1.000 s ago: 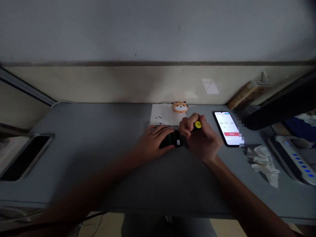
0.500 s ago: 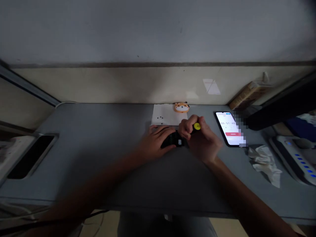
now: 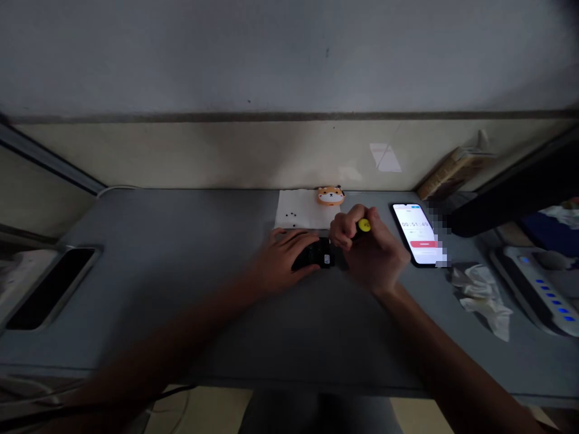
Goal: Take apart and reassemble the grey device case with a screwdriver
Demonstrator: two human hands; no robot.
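My left hand (image 3: 289,256) lies over a black device (image 3: 323,253) on the desk, its fingers and thumb wrapped round the left side. A small pale sticker shows at the device's right end. Just to the right, my right hand (image 3: 368,250) is closed round a screwdriver (image 3: 363,225), seen from its yellow-capped end; the shaft is hidden behind the fingers. Beyond the hands lies a white paper (image 3: 305,208). Several tiny dark screws (image 3: 292,216) rest on its left part, and an orange animal-faced case (image 3: 330,195) on its upper right.
A lit phone (image 3: 416,234) with a running timer lies right of my hands, near crumpled tissue (image 3: 482,295) and a power strip (image 3: 538,292). At the far left lies a dark phone (image 3: 52,289). A wall stands behind the grey desk (image 3: 181,241).
My right hand has shifted slightly right and up from the device, with the screwdriver still in it. My left hand stays on the device. The timer has advanced a second.
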